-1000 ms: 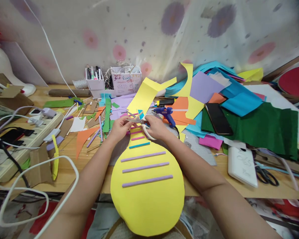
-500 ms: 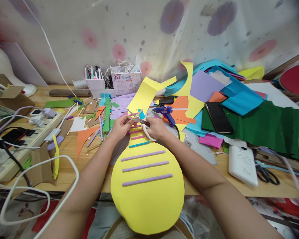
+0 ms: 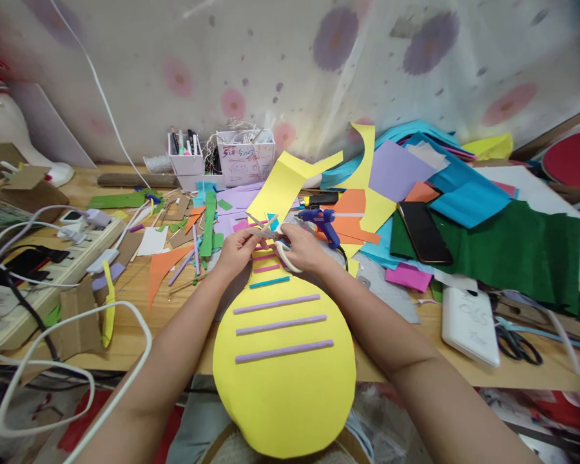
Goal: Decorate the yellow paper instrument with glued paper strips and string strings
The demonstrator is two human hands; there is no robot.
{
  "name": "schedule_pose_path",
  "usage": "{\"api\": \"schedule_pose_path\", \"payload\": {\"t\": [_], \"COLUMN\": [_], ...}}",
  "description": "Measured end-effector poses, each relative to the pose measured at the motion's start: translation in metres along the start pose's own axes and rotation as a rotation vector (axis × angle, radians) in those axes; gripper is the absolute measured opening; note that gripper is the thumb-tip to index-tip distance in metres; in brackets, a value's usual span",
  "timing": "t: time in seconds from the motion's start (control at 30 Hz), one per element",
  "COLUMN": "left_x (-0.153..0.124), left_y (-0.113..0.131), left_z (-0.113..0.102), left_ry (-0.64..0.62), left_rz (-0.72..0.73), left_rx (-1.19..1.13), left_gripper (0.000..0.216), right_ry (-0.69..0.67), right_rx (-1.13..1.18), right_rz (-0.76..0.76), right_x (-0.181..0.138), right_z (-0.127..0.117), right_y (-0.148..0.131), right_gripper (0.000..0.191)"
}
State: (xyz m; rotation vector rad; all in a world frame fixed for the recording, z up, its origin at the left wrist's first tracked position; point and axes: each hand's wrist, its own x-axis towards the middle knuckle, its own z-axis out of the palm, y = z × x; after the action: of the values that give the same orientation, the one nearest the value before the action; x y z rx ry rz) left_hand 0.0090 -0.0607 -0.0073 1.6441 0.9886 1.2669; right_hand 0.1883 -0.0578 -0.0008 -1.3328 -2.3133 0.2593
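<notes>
My right hand [image 3: 303, 248] grips a pair of scissors [image 3: 287, 256] by the white handles, with the blades pointing left. Facing it, my left hand [image 3: 239, 248] is closed in a pinch near the blades; what is between the fingertips is too small to make out. A thin pale strip [image 3: 270, 223] shows by the blades, and a bit of blue paper [image 3: 272, 221] lies behind. Below both hands lies a yellow rounded cutout [image 3: 285, 399] with a narrow neck. Purple strips [image 3: 284, 351], a blue strip [image 3: 269, 282] and pink strips lie across it.
A blue glue gun [image 3: 323, 225] lies just beyond my right hand. Paper scraps [image 3: 205, 225] litter the left, with a power strip [image 3: 62, 277] and looping white cable. To the right are coloured sheets [image 3: 512, 251], a phone [image 3: 423, 232], a power bank [image 3: 470, 325] and black-handled scissors [image 3: 518, 343].
The hands and scissors stay in nearly the same place over the cutout's neck, with only slight movement at the fingers and blades. The whole view has shifted slightly.
</notes>
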Motion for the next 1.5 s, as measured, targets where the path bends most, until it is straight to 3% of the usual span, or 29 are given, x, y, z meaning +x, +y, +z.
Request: {"api": "schedule_pose_path", "payload": {"t": [0.2, 0.43, 0.83, 1.03, 1.5], "left_x": [-0.001, -0.001, 0.0, -0.001, 0.0], "left_y": [0.001, 0.001, 0.0, -0.001, 0.002], "left_z": [0.0, 0.0, -0.001, -0.001, -0.001], "left_ry": [-0.008, 0.017, 0.022, 0.114, 0.03], "left_rz": [0.035, 0.03, -0.007, -0.02, 0.012], "left_rx": [0.157, 0.322, 0.219, 0.205, 0.264], "left_gripper": [0.031, 0.03, 0.022, 0.02, 0.028], "right_ry": [0.002, -0.045, -0.048, -0.065, -0.049], "right_rx": [-0.013, -0.06, -0.105, -0.087, -0.05], "right_rz": [0.01, 0.155, 0.158, 0.121, 0.127], "right_x": [0.0, -0.001, 0.0, 0.001, -0.001], "right_z": [-0.001, -0.002, -0.002, -0.002, 0.0], "right_y": [-0.002, -0.01, -0.006, -0.005, -0.004], "right_gripper": [0.016, 0.018, 0.021, 0.019, 0.016]}}
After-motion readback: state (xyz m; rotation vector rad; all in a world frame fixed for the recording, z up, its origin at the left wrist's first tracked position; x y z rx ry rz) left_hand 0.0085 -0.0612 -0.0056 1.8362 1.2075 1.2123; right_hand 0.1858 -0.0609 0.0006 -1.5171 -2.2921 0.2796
